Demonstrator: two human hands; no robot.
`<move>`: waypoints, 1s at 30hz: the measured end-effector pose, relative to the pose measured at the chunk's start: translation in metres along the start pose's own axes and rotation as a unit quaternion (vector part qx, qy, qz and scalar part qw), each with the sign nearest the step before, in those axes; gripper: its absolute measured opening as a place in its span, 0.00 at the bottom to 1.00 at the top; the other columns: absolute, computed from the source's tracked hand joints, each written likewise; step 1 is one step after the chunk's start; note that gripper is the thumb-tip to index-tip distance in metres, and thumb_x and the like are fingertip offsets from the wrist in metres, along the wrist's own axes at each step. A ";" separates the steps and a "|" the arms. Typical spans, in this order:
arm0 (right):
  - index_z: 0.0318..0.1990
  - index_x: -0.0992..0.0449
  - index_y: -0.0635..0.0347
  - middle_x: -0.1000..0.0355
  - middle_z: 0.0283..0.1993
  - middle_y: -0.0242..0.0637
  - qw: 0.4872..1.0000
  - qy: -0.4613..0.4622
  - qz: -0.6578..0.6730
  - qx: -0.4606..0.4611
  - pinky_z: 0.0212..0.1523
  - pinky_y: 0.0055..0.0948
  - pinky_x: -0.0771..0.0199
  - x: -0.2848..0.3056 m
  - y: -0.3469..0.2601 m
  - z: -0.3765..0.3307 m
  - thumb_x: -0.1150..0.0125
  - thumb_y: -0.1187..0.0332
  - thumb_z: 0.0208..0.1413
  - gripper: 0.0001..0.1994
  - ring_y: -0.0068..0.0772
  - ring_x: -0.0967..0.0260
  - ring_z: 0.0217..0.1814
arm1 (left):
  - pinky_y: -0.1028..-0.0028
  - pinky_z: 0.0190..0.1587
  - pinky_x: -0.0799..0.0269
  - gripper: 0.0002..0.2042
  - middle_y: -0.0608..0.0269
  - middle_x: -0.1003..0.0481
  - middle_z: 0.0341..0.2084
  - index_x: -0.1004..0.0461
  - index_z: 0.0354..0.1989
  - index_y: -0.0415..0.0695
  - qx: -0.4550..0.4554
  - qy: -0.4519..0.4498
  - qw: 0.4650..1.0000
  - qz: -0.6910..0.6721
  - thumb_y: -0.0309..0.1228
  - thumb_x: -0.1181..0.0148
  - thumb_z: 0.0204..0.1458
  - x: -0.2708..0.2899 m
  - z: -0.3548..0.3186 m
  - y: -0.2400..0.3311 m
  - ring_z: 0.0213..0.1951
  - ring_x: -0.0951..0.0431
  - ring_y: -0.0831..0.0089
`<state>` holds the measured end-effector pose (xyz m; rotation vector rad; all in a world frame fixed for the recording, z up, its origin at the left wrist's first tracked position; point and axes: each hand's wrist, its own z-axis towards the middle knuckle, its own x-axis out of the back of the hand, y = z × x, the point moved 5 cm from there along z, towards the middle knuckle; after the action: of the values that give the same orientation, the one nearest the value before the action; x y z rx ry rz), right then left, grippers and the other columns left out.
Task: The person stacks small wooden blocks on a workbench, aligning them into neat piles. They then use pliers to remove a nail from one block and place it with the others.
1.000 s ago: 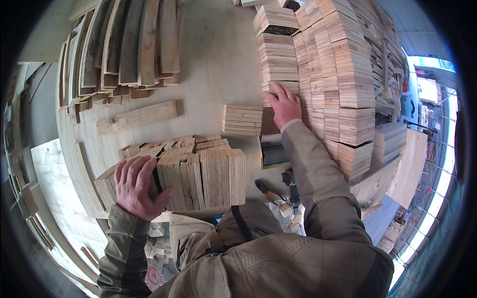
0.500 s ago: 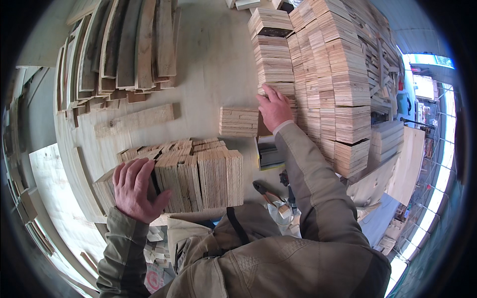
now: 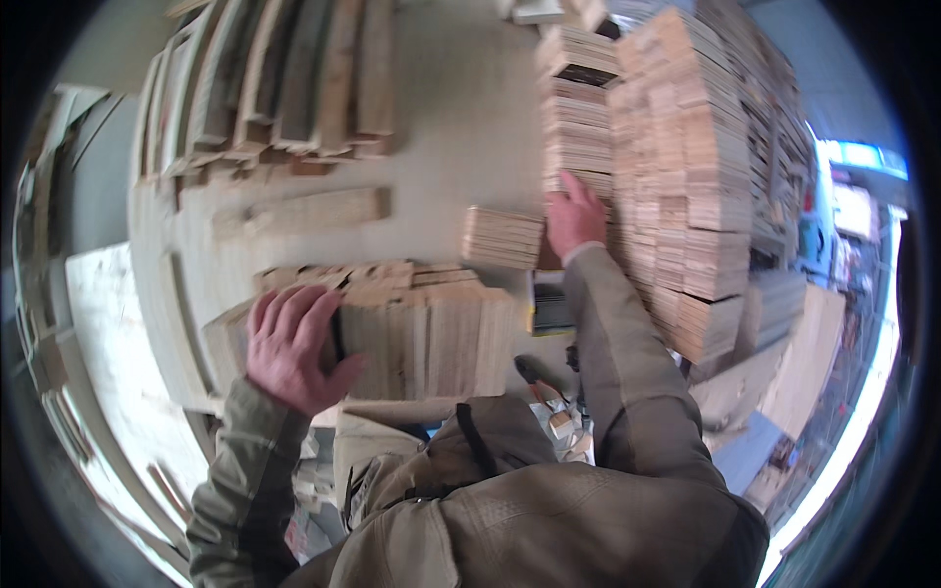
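My left hand [image 3: 299, 345] grips a row of upright plywood pieces [image 3: 431, 345] along the near table edge. Its fingers curl over the top and its thumb lies along the near side, beside a dark gap in the row. My right hand [image 3: 576, 216] reaches forward with fingers extended. Its fingertips touch a column of stacked plywood pieces [image 3: 576, 127], and nothing shows inside the palm. Left of that hand lies a small block of layered plywood pieces [image 3: 503, 236]. A dark open box with a yellow edge [image 3: 551, 302] sits below the right wrist, partly covered by the sleeve.
Taller plywood stacks [image 3: 686, 186] border the right side. Long boards [image 3: 284, 78] are piled at the far left, with a single loose board [image 3: 314, 211] before them. Orange-handled pliers [image 3: 534, 377] lie close to my body. The pale tabletop [image 3: 441, 127] runs between the piles.
The whole view has shifted, so everything appears farther right and is blurred. Both hands keep nearly the same places against the plywood.
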<state>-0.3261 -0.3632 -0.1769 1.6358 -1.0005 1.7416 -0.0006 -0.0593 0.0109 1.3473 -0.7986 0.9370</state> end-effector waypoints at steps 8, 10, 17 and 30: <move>0.67 0.20 0.55 0.25 0.71 0.48 0.986 0.017 0.163 -0.004 0.69 0.48 0.24 0.046 -0.014 0.005 0.27 0.65 0.62 0.25 0.53 0.27 0.70 | 0.43 0.71 0.35 0.37 0.51 0.23 0.61 0.29 0.68 0.44 -0.006 0.012 1.000 -0.012 0.47 0.26 0.51 -0.001 -0.010 -0.006 0.63 0.24 0.47; 0.70 0.24 0.58 0.24 0.69 0.51 0.971 0.013 0.237 -0.022 0.69 0.47 0.24 0.071 -0.033 -0.007 0.26 0.63 0.62 0.29 0.53 0.25 0.70 | 0.41 0.72 0.37 0.38 0.49 0.25 0.65 0.30 0.71 0.46 0.001 0.001 1.000 -0.009 0.49 0.27 0.54 -0.002 -0.013 -0.006 0.67 0.26 0.47; 0.79 0.38 0.60 0.30 0.74 0.56 0.942 -0.009 0.319 0.102 0.75 0.51 0.31 0.176 -0.152 -0.062 0.14 0.52 0.48 0.53 0.58 0.31 0.74 | 0.39 0.76 0.42 0.36 0.49 0.28 0.70 0.31 0.74 0.46 0.012 0.054 0.998 -0.008 0.49 0.29 0.59 0.011 -0.020 -0.005 0.72 0.29 0.47; 0.81 0.38 0.47 0.46 0.82 0.53 0.959 -0.167 0.023 0.226 0.81 0.67 0.51 0.159 -0.275 -0.111 0.13 0.47 0.39 0.58 0.60 0.51 0.84 | 0.42 0.75 0.41 0.32 0.51 0.24 0.66 0.26 0.67 0.42 0.077 0.167 0.983 0.005 0.44 0.28 0.57 0.042 -0.076 -0.019 0.69 0.26 0.49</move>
<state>-0.1881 -0.1306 0.0228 2.2692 -0.8229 1.8612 0.0304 0.0203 0.0343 1.2726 -0.4845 1.2131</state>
